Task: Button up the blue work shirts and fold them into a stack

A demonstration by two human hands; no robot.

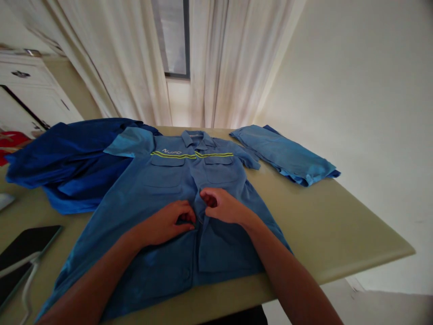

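A blue short-sleeved work shirt (162,176) lies spread front side up on the table, its collar at the far end. Yellow stripes and white lettering cross its chest above two flap pockets. My left hand (174,220) pinches the edge of the front opening on the left panel. Opposite it, my right hand (219,205) has thumb and fingers curled on the right panel's edge, slightly higher up. The two hands are a small gap apart, and the lower front hangs parted below them. Whether a button sits between the fingers is hidden.
Darker blue garments (77,158) lie heaped on the left, partly under a sleeve. Folded blue clothes (284,151) rest at the far right of the table (324,225). A dark tablet-like panel (27,253) with a white cable (29,280) is at the near left. A wall and curtains stand behind.
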